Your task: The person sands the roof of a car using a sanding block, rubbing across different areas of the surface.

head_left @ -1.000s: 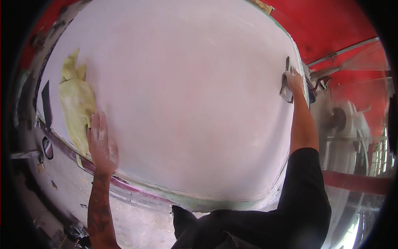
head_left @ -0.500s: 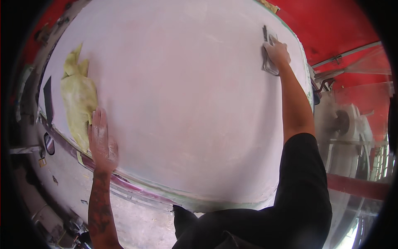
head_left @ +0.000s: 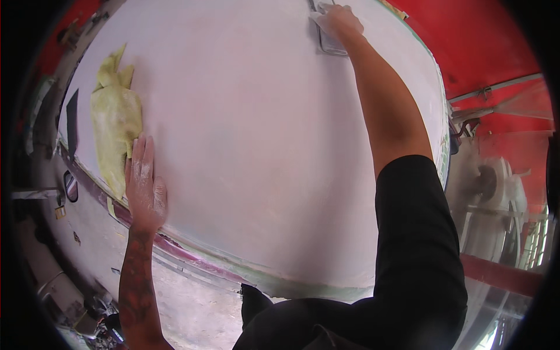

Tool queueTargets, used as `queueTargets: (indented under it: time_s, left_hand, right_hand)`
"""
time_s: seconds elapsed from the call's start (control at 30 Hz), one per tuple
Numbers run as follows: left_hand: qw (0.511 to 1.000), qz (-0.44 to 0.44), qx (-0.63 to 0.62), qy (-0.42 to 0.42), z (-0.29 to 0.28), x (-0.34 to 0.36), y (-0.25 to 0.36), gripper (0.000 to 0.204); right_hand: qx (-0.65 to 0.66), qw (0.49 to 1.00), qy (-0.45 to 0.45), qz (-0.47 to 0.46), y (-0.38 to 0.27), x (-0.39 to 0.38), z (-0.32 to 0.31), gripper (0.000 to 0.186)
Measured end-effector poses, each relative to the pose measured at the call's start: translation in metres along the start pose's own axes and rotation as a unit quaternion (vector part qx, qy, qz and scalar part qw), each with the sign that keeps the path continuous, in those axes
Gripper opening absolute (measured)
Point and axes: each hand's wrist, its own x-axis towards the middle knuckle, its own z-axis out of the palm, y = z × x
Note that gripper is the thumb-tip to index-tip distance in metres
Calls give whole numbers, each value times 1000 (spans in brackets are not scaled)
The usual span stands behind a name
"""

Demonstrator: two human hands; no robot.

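Note:
A large, pale, dusty panel (head_left: 245, 151) with a curved near edge spreads in front of me, looking like a vehicle roof. My right hand (head_left: 345, 22) is far out near its top edge, fingers closed over a flat sanding block (head_left: 333, 48) that lies against the surface. Part of the block is hidden under the hand. Powdered with white dust, my left hand (head_left: 146, 185) rests flat near the left front edge, fingers stretched forward. Its fingertips are beside a crumpled yellow cloth (head_left: 118, 111).
A dark, thin strip (head_left: 72, 123) lies left of the cloth. Masking tape (head_left: 111, 206) clings to the panel's near left edge. On the right are a red surface (head_left: 466, 44), a metal bar (head_left: 496, 87) and a pale round machine-like object (head_left: 501, 181). Clutter stands on the floor at lower left.
My right hand has swept the sanding block left and farther away across the panel. My left hand stays flat beside the cloth; the whole view has shifted slightly.

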Motion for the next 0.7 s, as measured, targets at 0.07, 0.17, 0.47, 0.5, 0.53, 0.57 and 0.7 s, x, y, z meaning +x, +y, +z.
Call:
queueTargets:
  time_s: [0.07, 0.17, 0.47, 0.5, 0.53, 0.57, 0.7]
  left_hand:
    - [1000, -6, 3, -3, 3, 1, 0, 61]
    - [1000, -4, -8, 2, 0, 4, 4, 63]
    - [1000, -4, -9, -3, 1, 7, 10, 65]
    - [1000, 6, -8, 6, -1, 8, 7, 62]
    - [999, 23, -20, 17, 3, 11, 10, 60]
    - [1000, 17, -12, 14, 1, 8, 8, 60]
    - [1000, -2, -4, 6, 2, 0, 1, 59]
  right_hand:
    - [50, 996, 55, 40, 68, -34, 0, 59]
    - [28, 984, 52, 166, 220, -84, -15, 63]
    - [-4, 995, 52, 88, 41, -18, -3, 58]
    - [-3, 999, 30, 44, -7, -1, 7, 58]
    - [-33, 998, 31, 38, -30, 24, 19, 55]
    - [-26, 999, 27, 31, -36, 23, 21, 55]
    - [36, 998, 46, 10, 32, -30, 3, 59]
